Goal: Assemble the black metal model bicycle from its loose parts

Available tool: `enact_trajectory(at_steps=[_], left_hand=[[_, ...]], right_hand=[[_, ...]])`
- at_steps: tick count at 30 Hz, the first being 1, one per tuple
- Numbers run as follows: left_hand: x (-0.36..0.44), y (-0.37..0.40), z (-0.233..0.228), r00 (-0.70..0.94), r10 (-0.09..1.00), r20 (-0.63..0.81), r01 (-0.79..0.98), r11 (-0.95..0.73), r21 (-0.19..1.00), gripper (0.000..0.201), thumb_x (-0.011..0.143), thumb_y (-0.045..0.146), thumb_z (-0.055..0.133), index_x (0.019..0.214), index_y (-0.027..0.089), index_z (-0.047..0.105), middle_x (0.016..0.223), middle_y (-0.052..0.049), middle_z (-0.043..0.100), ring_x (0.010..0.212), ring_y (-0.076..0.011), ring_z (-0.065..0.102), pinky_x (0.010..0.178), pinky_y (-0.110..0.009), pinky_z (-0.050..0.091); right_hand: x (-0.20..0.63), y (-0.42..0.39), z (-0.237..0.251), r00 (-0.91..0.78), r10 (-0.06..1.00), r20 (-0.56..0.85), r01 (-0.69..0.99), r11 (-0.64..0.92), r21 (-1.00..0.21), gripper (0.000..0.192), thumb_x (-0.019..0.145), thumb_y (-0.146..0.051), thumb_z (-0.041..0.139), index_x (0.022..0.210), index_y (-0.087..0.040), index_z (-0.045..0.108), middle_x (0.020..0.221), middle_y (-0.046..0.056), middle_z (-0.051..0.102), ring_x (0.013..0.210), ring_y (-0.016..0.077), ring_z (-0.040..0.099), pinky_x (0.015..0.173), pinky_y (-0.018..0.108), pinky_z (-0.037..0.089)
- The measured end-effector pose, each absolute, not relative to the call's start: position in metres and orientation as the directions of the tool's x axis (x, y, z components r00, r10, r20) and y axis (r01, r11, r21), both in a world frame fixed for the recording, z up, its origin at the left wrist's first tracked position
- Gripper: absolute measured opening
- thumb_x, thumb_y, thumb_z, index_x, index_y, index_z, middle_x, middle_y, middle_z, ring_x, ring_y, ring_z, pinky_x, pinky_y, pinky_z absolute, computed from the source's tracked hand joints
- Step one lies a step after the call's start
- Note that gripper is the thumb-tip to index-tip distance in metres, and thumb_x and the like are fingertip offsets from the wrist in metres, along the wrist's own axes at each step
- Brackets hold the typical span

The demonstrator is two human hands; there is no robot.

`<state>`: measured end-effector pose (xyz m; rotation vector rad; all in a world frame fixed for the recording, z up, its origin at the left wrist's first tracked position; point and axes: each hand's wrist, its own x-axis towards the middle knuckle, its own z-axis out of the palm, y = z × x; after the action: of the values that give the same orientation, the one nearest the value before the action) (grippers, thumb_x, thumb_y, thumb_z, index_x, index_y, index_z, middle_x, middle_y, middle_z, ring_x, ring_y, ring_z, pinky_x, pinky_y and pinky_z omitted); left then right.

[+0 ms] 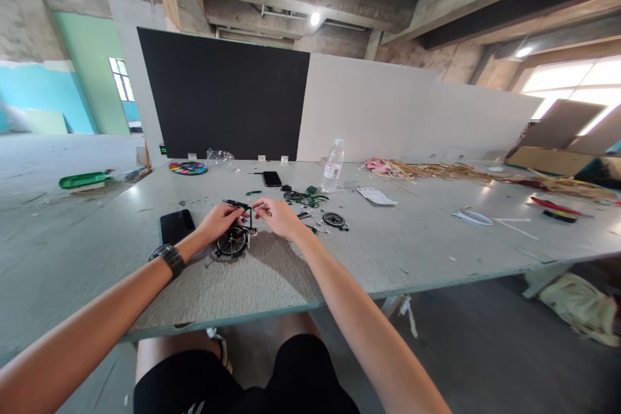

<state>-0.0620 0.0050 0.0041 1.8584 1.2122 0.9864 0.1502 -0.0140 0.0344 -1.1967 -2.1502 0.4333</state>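
Note:
My left hand point(219, 220), with a black watch on its wrist, grips the frame of a small black model bicycle point(235, 237) that stands on the grey table point(398, 252). My right hand point(279, 216) pinches a thin small tool or part at the top of the model, fingers closed around it. One spoked wheel of the model shows below my left hand. Just right of my right hand lie another loose wheel point(334, 219) and several small green and black parts point(305, 196).
A black phone point(176, 225) lies left of my left hand, a second phone point(272, 178) farther back. A water bottle point(332, 166) stands behind the parts. A colour palette point(188, 168), a green tray point(81, 180), straw-like scraps point(451, 171) and a white ring point(472, 217) lie around.

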Motion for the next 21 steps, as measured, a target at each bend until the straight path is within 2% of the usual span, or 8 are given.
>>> enact_trajectory(at_steps=[3,6,11,14,21], left_hand=[[-0.063,0.004,0.007,0.21,0.943,0.258,0.409,-0.324,0.853,0.055,0.08,0.063,0.057,0.088,0.012,0.078,0.074,-0.007,0.071,0.063,-0.018,0.06,0.06,-0.028,0.044],[-0.064,0.002,0.01,0.122,0.95,0.287,0.364,-0.312,0.878,0.053,0.079,0.061,0.059,0.085,0.012,0.077,0.071,-0.006,0.068,0.06,-0.0162,0.059,0.058,-0.027,0.043],[-0.064,0.001,0.011,0.065,0.976,0.206,0.205,-0.215,0.955,0.052,0.076,0.061,0.061,0.088,0.012,0.074,0.072,-0.003,0.065,0.053,-0.0132,0.056,0.052,-0.026,0.041],[-0.064,0.0,0.01,0.092,0.975,0.204,0.208,-0.219,0.953,0.051,0.076,0.06,0.061,0.088,0.012,0.074,0.07,-0.003,0.064,0.053,-0.0131,0.056,0.052,-0.025,0.041],[-0.062,-0.002,0.011,0.102,0.959,0.265,0.309,-0.284,0.908,0.053,0.078,0.061,0.058,0.087,0.012,0.076,0.069,-0.003,0.065,0.055,-0.0135,0.055,0.055,-0.026,0.04]], right_hand=[[0.154,-0.015,0.038,-0.365,0.864,0.347,0.671,0.502,-0.546,0.031,0.091,-0.039,0.069,0.114,-0.019,0.067,0.098,0.006,0.075,0.085,0.0175,0.068,0.077,0.028,0.046],[0.155,-0.016,0.037,-0.429,0.874,0.229,0.695,0.481,-0.534,0.041,0.081,-0.047,0.078,0.109,-0.018,0.069,0.097,0.006,0.074,0.078,0.0166,0.066,0.069,0.027,0.045],[0.148,-0.015,0.028,-0.552,0.83,0.078,0.714,0.519,-0.469,0.025,0.078,-0.036,0.082,0.095,-0.021,0.074,0.092,0.003,0.074,0.077,0.0164,0.065,0.065,0.025,0.042],[0.149,-0.014,0.027,-0.536,0.837,0.112,0.72,0.523,-0.457,0.016,0.082,-0.032,0.079,0.093,-0.021,0.074,0.094,0.004,0.074,0.079,0.0169,0.065,0.067,0.026,0.042],[0.157,-0.01,0.032,-0.371,0.851,0.371,0.706,0.518,-0.482,0.016,0.09,-0.03,0.07,0.101,-0.019,0.072,0.093,0.005,0.073,0.082,0.0166,0.066,0.074,0.027,0.044]])
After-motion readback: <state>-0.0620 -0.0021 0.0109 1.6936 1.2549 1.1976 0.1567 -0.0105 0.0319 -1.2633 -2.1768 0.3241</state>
